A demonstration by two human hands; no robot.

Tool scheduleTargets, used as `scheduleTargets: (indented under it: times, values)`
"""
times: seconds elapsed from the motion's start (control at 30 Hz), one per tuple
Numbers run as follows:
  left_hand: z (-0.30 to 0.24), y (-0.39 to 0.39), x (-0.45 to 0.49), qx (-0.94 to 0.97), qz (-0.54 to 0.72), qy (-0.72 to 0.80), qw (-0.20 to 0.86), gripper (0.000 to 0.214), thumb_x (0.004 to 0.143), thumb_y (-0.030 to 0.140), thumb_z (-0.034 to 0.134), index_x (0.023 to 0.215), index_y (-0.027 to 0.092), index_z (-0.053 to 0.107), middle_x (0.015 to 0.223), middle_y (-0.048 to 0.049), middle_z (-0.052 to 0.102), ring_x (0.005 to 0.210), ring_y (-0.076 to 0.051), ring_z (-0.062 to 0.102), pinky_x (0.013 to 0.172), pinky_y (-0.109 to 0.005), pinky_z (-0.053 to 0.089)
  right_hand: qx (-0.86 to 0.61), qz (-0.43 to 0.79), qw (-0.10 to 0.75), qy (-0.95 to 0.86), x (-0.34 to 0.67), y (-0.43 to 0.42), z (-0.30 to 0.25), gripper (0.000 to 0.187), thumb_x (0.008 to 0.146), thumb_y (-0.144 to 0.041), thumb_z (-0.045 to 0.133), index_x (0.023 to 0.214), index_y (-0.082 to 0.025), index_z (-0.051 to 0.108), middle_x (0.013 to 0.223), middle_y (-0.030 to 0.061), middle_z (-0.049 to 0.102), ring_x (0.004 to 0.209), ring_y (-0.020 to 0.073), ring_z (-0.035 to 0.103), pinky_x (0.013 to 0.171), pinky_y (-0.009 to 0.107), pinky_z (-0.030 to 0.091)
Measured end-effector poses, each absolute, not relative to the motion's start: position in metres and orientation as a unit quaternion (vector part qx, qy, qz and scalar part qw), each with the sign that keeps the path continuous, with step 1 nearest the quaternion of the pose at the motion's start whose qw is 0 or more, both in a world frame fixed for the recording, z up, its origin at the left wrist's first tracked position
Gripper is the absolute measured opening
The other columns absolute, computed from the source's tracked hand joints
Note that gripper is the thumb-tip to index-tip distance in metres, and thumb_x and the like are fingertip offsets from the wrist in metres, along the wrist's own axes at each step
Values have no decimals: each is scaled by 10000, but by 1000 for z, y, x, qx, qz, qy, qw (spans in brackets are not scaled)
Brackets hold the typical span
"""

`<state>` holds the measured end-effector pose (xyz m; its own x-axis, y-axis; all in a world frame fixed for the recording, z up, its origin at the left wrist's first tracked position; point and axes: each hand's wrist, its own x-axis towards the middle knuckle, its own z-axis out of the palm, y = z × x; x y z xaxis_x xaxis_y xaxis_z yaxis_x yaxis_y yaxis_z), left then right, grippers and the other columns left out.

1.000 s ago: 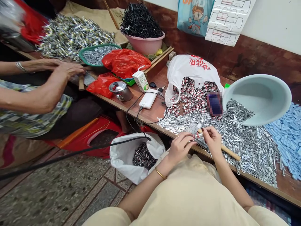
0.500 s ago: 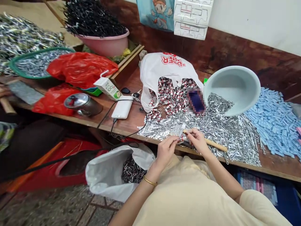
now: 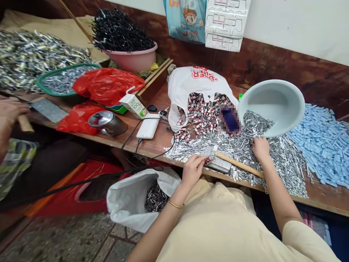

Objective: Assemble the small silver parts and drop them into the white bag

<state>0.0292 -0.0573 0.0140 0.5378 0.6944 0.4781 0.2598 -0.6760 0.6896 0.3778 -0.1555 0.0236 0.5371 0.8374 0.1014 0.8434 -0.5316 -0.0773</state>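
Note:
My left hand (image 3: 193, 169) is closed, thumb and fingers pinching a small red-and-silver metal fitting (image 3: 208, 159) above a flat metal block (image 3: 223, 166) at the table's front edge. Beside it lies a hammer (image 3: 240, 164), its wooden handle pointing right and its head close to my left fingertips. Farther right, my right hand (image 3: 261, 148) has its curled fingertips in the pile of small silver metal pieces (image 3: 289, 162), just below the grey basin. Whatever those fingers grip is hidden. Finished-looking red-and-silver fittings (image 3: 201, 112) spill from a white plastic bag (image 3: 200, 82) behind.
A tilted grey basin (image 3: 286, 105) and blue pieces (image 3: 321, 145) lie right. Leftward are a power bank (image 3: 148, 126) with its cable, a steel mug (image 3: 107, 123), a juice carton (image 3: 133, 105) and red bags (image 3: 109, 85). Another person's hand (image 3: 9, 114) holds a wooden handle far left.
My right hand has left the fitting beside my left hand and moved right to the silver pile. My left hand still pinches the fitting. The view has shifted slightly.

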Motion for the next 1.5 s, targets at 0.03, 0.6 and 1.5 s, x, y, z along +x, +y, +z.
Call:
scheduleTargets:
  times: [0.03,0.6,1.5]
  values:
    - [14,-57,29,830,388,286,282,198,967,182,566,1022,220,752,859,-31,702,813,-161,647,744,-292,523,-872,-28,70,-483,376,-156,26,231,892,-133,465,892,-120,695,1001,235,688,980,329,535,843,436,389]
    - [3,-53,25,826,411,280,266,161,961,237,603,959,185,756,892,-60,743,823,-178,669,756,-329,555,-612,130,289,-725,202,-111,38,231,982,-172,465,918,-210,684,907,93,667,881,246,545,778,358,436]
    - [4,-67,28,789,423,311,319,180,957,260,612,1035,219,769,894,-45,739,823,-162,670,765,-303,551,-650,221,446,-575,188,-126,29,198,907,-184,517,813,-232,684,846,53,715,866,229,613,823,374,465]
